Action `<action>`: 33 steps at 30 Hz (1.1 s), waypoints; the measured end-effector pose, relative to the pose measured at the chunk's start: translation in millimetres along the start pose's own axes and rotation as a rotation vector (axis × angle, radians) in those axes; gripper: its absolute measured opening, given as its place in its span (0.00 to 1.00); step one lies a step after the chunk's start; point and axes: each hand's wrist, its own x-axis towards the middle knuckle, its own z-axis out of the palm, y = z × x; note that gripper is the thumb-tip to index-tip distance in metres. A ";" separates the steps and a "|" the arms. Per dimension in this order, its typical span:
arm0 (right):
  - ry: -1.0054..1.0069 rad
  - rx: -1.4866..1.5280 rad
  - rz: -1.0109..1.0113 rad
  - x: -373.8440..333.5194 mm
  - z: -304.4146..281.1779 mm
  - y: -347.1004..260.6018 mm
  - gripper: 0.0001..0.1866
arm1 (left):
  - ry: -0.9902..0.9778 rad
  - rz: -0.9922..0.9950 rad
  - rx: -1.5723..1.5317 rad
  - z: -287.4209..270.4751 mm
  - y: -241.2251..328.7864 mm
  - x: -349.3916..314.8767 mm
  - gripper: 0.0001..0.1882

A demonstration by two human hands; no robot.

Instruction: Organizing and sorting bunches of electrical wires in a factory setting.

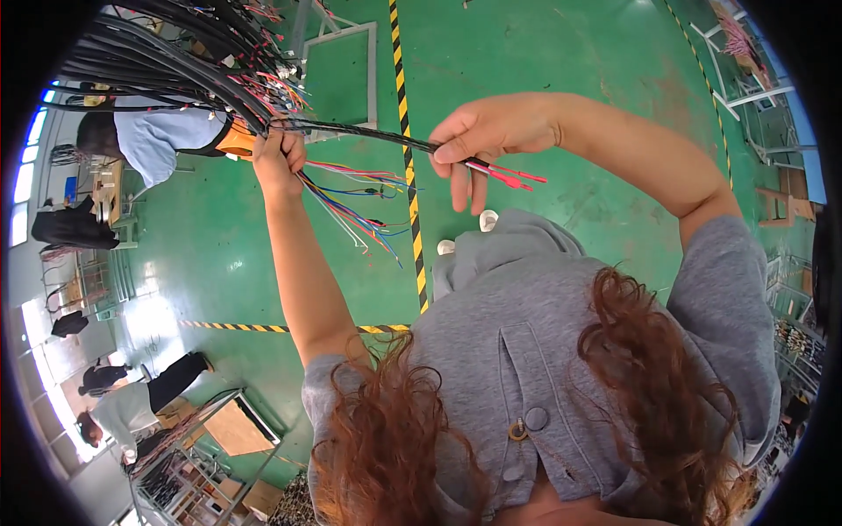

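My left hand (279,158) is closed around a black cable harness at the edge of a big hanging bundle of black cables (167,57). Below that fist, thin loose wires (355,206) in blue, red, yellow and white fan out. One black sleeved cable (368,133) runs from my left hand across to my right hand (474,145). Thumb and index finger of the right hand pinch it near its end, while the other fingers hang down. Past the pinch, red wire ends with pink-red terminals (509,178) stick out to the right.
Black-and-yellow tape (401,70) marks the green floor. A white metal frame (373,79) stands behind the cables. One person in light blue (167,136) is at the left, another in white (123,416) works at lower left beside a rack (206,473). More racks line the right side.
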 end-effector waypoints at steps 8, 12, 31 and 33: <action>0.072 -0.031 0.028 5.9 2.2 0.5 0.15 | 0.132 0.056 0.194 -7.9 -11.2 9.1 0.04; 0.031 -0.041 -0.013 10.9 4.7 9.5 0.14 | 0.248 0.108 0.315 -9.8 -19.5 9.3 0.04; 0.106 -0.031 0.064 -8.4 8.5 23.9 0.13 | 0.176 0.080 0.259 -22.1 -17.3 -2.6 0.06; 0.107 0.020 0.048 -4.2 3.7 26.1 0.10 | 0.189 0.085 0.274 -22.3 -17.7 -2.5 0.07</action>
